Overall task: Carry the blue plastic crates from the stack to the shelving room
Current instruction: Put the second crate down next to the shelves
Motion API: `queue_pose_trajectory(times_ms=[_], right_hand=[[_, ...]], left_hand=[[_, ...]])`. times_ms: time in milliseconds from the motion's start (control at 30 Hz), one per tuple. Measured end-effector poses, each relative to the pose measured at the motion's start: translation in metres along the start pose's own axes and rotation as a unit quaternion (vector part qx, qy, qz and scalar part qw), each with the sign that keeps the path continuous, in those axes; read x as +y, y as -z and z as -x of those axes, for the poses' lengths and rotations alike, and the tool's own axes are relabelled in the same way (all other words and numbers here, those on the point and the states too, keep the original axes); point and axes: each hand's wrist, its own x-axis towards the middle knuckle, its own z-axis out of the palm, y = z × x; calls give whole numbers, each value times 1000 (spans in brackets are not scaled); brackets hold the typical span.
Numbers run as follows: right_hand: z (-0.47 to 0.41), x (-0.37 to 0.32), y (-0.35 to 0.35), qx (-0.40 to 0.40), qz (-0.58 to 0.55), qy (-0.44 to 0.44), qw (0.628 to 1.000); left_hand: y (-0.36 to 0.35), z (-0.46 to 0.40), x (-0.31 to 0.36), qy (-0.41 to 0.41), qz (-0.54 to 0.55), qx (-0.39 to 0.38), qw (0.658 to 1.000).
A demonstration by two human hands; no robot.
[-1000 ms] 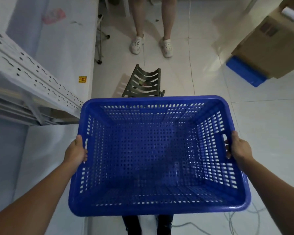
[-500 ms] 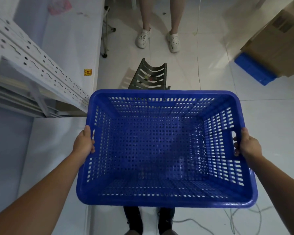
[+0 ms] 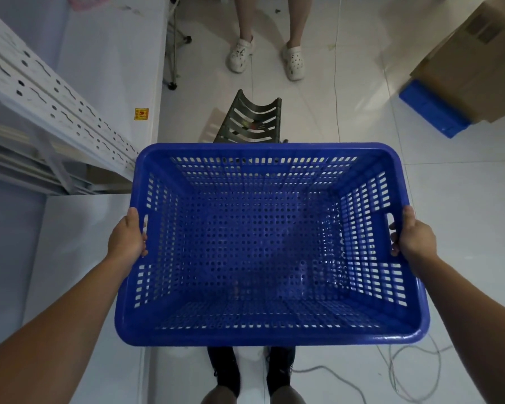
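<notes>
The left hand [image 3: 127,240] grips the left handle slot of the blue crate [image 3: 270,252], thumb up on the rim and fingers curled under it; the right hand [image 3: 414,237] grips the matching slot on the right wall the same way. The crate hangs level between them at about waist height, above the carrier's own dark shoes [image 3: 225,371] and clear of the floor. It is empty, and its walls and base are perforated all over, so it should be light. The moulded plastic looks stiff enough not to sag, and the rolled rim and cut-out slots at mid-wall are the natural hold. Smooth plastic could slip in a loose grip, so curled fingers through the slots seem wise.

Loose cables [image 3: 403,371] trail on the tiles to the right, a tripping risk. Just beyond the far rim lies a dark slatted rack [image 3: 251,121] on the floor. To the left stands white perforated shelving [image 3: 56,103]. Farther on, another person's feet in white clogs [image 3: 293,61] face the carrier, and a cardboard box [image 3: 478,68] rests on another blue crate [image 3: 432,112] at the right.
</notes>
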Motion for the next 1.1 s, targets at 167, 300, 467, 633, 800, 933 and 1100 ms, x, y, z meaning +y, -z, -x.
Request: queue_pose_trajectory(times_ms=[167, 300, 467, 633, 800, 933, 1100], right_hand=[[0, 0, -2, 5, 42, 4, 999], [9, -14, 5, 0, 101, 7, 995], [56, -50, 26, 30, 175, 124, 976], [115, -113, 74, -102, 186, 234, 949], [201, -226, 173, -85, 232, 324, 913], [273, -296, 260, 6, 276, 394, 877], [340, -323, 340, 91, 295, 424, 851]], left_hand=[[2, -2, -3, -10, -9, -13, 1000], [14, 1, 6, 22, -87, -26, 996], [38, 59, 38, -127, -290, 50, 947], [86, 141, 117, -252, -380, 3, 890], [142, 253, 243, -397, -399, 37, 826], [175, 351, 333, -481, -373, 78, 790], [179, 442, 397, -568, -375, 96, 726]])
